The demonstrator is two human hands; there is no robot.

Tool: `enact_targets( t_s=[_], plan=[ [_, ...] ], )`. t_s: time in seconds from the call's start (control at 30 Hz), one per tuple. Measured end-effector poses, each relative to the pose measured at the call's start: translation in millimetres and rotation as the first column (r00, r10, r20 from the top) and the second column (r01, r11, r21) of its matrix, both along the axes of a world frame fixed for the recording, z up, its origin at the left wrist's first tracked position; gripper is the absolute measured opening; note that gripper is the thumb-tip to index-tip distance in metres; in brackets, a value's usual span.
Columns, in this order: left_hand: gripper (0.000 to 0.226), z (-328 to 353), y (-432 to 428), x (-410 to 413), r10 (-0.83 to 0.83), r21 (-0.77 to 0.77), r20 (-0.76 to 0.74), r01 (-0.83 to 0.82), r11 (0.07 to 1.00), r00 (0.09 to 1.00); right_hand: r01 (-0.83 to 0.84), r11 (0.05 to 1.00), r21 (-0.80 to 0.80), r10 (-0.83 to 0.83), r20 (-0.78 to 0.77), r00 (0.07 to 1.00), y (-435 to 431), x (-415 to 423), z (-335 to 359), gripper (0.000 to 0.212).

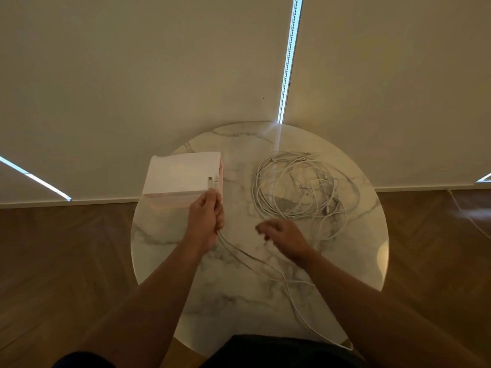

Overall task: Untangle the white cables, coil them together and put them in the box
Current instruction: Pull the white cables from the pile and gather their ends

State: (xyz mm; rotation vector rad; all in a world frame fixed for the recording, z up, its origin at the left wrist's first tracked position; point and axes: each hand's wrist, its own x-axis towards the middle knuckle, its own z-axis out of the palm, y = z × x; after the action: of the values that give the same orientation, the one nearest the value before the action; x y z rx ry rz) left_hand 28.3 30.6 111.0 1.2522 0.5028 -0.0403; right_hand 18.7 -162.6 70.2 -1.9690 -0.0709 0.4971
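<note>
Two at once: gripping a pair of cable ends (pixel 213 183) in the left hand (pixel 204 221), fingers curled tight round both strands, with the connectors poking up just above the knuckles and overlapping the near right corner of the box (pixel 178 173).

Looking down from the head camera onto a round marble table (pixel 159 235) standing on a wooden floor (pixel 66 261). Seeing the pale box sitting on the far left part of the table, touching nothing but the marble.

Trailing the two held strands (pixel 255 261) from under the left palm across the marble toward the near edge, crossing them once on the way and running them off the rim beside a dark garment (pixel 279 351).

Hovering the right hand (pixel 281 235) over the middle of the table, near the heap. Blurring badly here: fingers looking loosely curled, yet not being able to tell whether pinching any strand.

Finding the rest of the white cables (pixel 300 187) lying in a loose, tangled heap on the right part of the table, well apart from the box and outside it.
</note>
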Motion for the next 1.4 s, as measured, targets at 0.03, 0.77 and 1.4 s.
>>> enact_targets(
  t_s=[0.03,0.77,1.4],
  plan=[
    [0.036,-1,-5,-3,-0.033,0.025,-0.007,0.033,0.999,0.999,0.087,0.996,0.01,-0.087,0.056,0.995,6,15,16,0.03],
    [0.04,3,-26,-23,-0.213,-0.008,-0.047,0.212,0.977,0.976,-0.042,0.995,0.092,0.038,0.05,0.998,49,70,74,0.021],
    [0.039,-11,63,16,0.317,-0.047,-0.072,-0.32,0.946,0.946,-0.273,0.938,0.215,0.347,-0.591,0.728,-40,-40,-33,0.047]
  ],
)
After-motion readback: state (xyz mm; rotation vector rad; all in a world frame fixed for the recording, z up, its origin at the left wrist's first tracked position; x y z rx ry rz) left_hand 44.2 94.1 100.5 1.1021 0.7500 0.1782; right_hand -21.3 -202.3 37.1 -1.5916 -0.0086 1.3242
